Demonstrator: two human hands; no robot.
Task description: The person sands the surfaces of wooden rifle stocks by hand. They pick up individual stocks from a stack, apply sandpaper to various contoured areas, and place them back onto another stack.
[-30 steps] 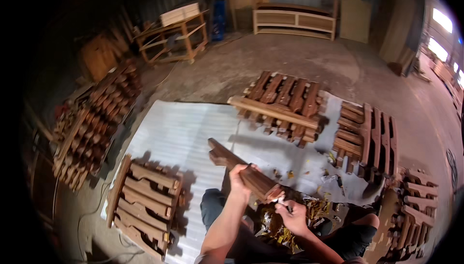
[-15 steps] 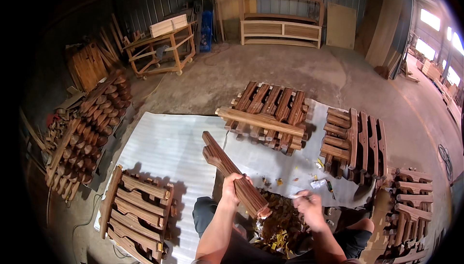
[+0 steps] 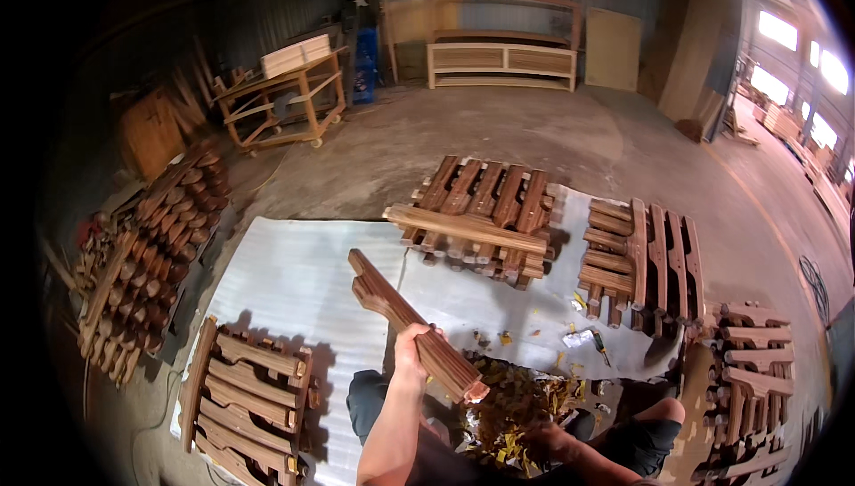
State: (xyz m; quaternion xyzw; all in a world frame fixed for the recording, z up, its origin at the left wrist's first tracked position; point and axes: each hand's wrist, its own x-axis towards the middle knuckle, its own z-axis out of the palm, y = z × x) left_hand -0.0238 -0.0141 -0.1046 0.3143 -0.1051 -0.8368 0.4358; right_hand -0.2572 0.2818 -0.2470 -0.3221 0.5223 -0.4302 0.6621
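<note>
Head view: one dark wooden piece point(image 3: 403, 311), held above the near part of a white sheet point(image 3: 294, 263), long axis slanting from far left to near right. Left hand point(image 3: 411, 352), the nearer: fingers wrapped around the piece's middle. Right hand point(image 3: 547, 441): apart, near right of its near end, low over yellow-and-brown scraps point(image 3: 509, 408); finger state cannot be told.

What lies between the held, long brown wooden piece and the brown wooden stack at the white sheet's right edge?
Between piece and stack, the head view shows a slim dark tool, white scrap and yellow bits on the sheet.
</note>
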